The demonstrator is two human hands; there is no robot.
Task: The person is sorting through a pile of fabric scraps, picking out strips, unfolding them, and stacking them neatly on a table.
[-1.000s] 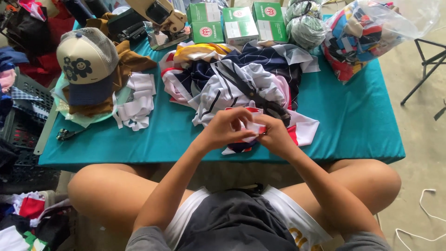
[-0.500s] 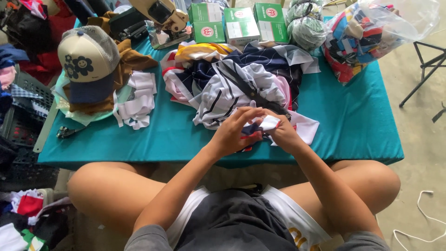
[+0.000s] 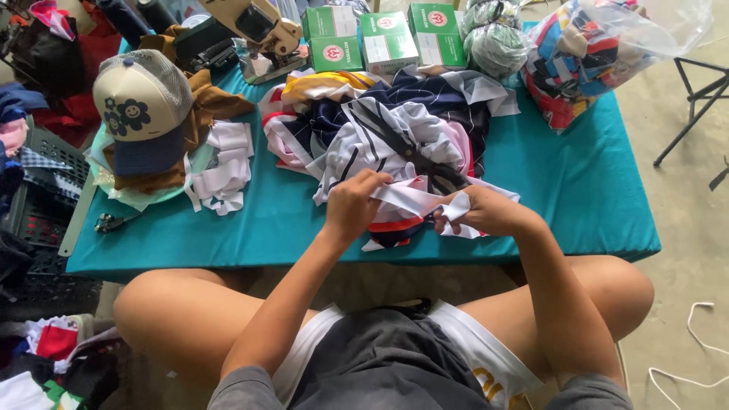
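My left hand (image 3: 353, 203) and my right hand (image 3: 480, 212) both pinch a narrow white fabric strip (image 3: 414, 199), stretched between them above the near edge of the teal table (image 3: 577, 197). Under the hands lies a small scrap with red and navy stripes (image 3: 391, 230). Just beyond is a heap of navy, white, pink and yellow cloth pieces (image 3: 387, 125). I sit cross-legged, knees against the table's front.
A cream cap with a navy brim (image 3: 144, 110) rests on brown cloth at left, beside a pile of white strips (image 3: 224, 167). Three green boxes (image 3: 380, 34), two thread bundles (image 3: 493, 45), a clear bag of colourful scraps (image 3: 600, 53) and a handheld tool (image 3: 258, 30) line the far edge.
My hands have moved apart, pulling the white strip out sideways between them; earlier they were close together over the same scrap.
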